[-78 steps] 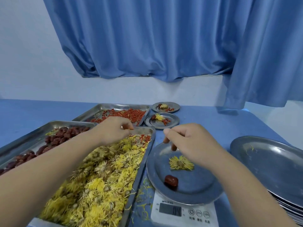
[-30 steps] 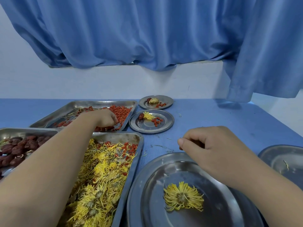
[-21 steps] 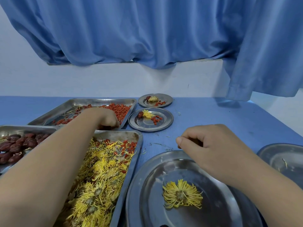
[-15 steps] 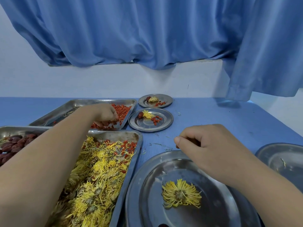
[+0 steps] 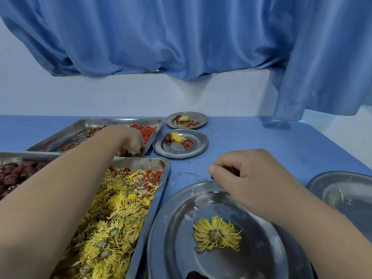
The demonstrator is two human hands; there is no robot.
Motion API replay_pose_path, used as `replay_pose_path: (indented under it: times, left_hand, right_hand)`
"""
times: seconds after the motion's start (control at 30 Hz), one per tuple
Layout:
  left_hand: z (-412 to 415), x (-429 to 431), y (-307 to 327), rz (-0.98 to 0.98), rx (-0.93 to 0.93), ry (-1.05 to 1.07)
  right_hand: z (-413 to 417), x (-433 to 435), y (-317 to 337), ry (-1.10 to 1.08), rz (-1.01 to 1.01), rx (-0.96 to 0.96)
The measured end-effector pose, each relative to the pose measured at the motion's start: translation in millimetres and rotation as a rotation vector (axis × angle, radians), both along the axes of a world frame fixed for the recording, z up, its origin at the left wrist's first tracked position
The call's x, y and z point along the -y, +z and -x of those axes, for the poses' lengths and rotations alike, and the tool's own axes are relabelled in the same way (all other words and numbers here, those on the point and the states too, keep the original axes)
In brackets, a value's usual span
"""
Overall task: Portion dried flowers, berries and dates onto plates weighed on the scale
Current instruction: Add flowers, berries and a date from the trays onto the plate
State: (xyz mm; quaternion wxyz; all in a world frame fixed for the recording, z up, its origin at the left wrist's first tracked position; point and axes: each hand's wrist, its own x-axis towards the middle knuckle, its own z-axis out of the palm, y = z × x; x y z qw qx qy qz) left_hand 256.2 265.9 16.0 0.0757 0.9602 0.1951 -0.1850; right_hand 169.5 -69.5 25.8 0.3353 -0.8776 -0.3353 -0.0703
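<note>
In the near right corner of the berry tray (image 5: 84, 125), the left hand (image 5: 130, 142) has edged nearer than half a second ago, its fingertips curled among the berries (image 5: 148, 131); whether it grips any cannot be told. The right hand (image 5: 247, 178) stays curled over the far rim of the plate (image 5: 177, 228), contents unseen. One flower (image 5: 216, 234) lies on the plate.

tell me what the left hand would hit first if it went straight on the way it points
The left hand points away and rightward, down among the red berries. It would likely plough through those first, then meet the berry tray's right wall, with the nearer small plate just beyond.
</note>
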Motion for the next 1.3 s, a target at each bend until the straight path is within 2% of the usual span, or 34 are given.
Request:
replay_pose_path:
  times: [0.4, 0.73, 0.87, 1.0, 1.2, 1.3]
  left_hand:
    - [4.7, -25.4, -15.5, 0.064, 0.149, 0.026]
    - [7.1, -26.7, -9.9, 0.115, 0.463, 0.029]
    - [9.7, -25.8, -10.8, 0.073, 0.498, 0.016]
    - [13.2, -28.3, -11.4, 0.161, 0.517, 0.051]
    - [18.2, -35.1, -10.8, 0.142, 0.51, 0.082]
    - [22.3, -37.9, -10.6, 0.222, 0.558, 0.085]
  right_hand:
    - [1.1, 0.6, 1.7, 0.001, -0.02, 0.006]
    - [2.0, 2.1, 4.8, 0.006, -0.027, 0.043]
    - [2.1, 1.2, 4.7, 0.009, -0.027, 0.046]
    - [1.3, 2.0, 4.2, 0.009, -0.031, 0.053]
    - [1.8, 1.6, 3.4, 0.01, -0.039, 0.039]
    - [1.6, 1.4, 3.3, 0.012, -0.035, 0.039]
